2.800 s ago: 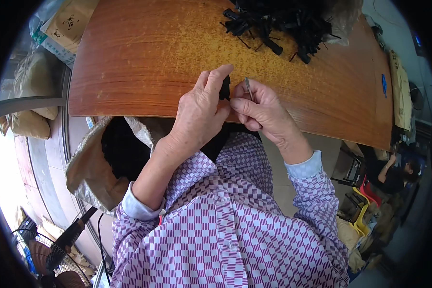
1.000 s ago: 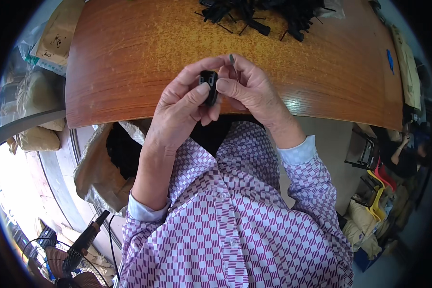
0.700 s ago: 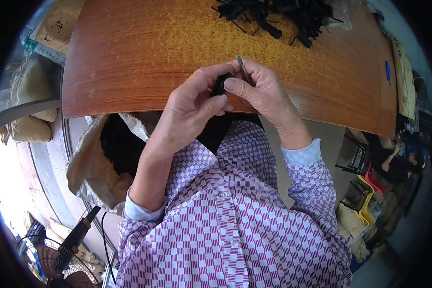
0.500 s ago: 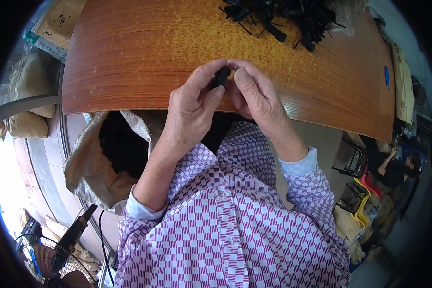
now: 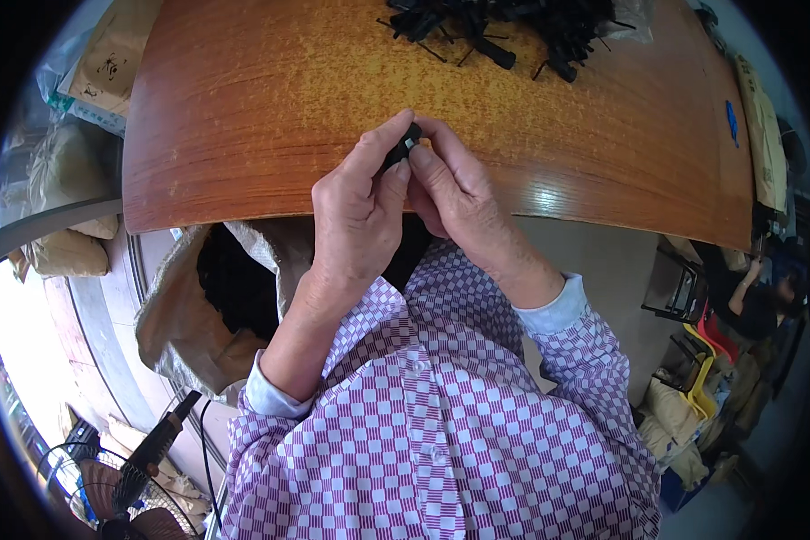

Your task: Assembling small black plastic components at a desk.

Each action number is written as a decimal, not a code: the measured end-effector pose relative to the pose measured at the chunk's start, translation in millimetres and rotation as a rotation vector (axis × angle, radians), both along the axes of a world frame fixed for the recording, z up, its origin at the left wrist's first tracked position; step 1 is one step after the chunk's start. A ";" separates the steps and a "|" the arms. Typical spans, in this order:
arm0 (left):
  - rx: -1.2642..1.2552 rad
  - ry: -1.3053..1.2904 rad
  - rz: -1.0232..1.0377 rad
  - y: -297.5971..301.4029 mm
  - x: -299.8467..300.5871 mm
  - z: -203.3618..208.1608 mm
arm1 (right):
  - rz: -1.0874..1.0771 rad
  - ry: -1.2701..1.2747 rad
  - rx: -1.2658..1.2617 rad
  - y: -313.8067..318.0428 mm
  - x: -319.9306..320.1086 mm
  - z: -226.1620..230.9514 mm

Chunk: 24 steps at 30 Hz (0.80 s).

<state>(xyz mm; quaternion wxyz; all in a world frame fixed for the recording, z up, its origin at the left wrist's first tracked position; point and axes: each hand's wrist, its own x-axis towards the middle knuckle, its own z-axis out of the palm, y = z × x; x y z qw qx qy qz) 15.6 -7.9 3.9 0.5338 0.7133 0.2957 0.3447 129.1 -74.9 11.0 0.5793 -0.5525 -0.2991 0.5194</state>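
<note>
A small black piece [image 5: 397,155] with a light spot near its end sits between my hands, above the table's near edge. My left hand [image 5: 362,184] is closed on it, thumb and fingers on its sides. My right hand [image 5: 457,184] is closed too, its thumb and fingertips pressed at the upper end of the piece; whether something small is pinched there is hidden. At the far side of the wooden table [image 5: 270,108] lies a heap of black parts [image 5: 513,27] with thin stems sticking out.
A woven sack [image 5: 175,315] holding black material stands below the table's edge at left. A fan [image 5: 117,486] is at the lower left. A blue item [image 5: 732,123] lies near the table's right edge. Another person [image 5: 765,292] and yellow and red chairs [image 5: 700,387] are at far right.
My right hand has moved in toward the left, its thumb now against the black piece. A light spot on the piece now shows. The whole view has shifted slightly.
</note>
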 end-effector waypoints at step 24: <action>-0.207 0.234 -0.014 25.3 -65.0 29.1 | -0.138 -1.185 -0.054 4.8 137.8 -33.6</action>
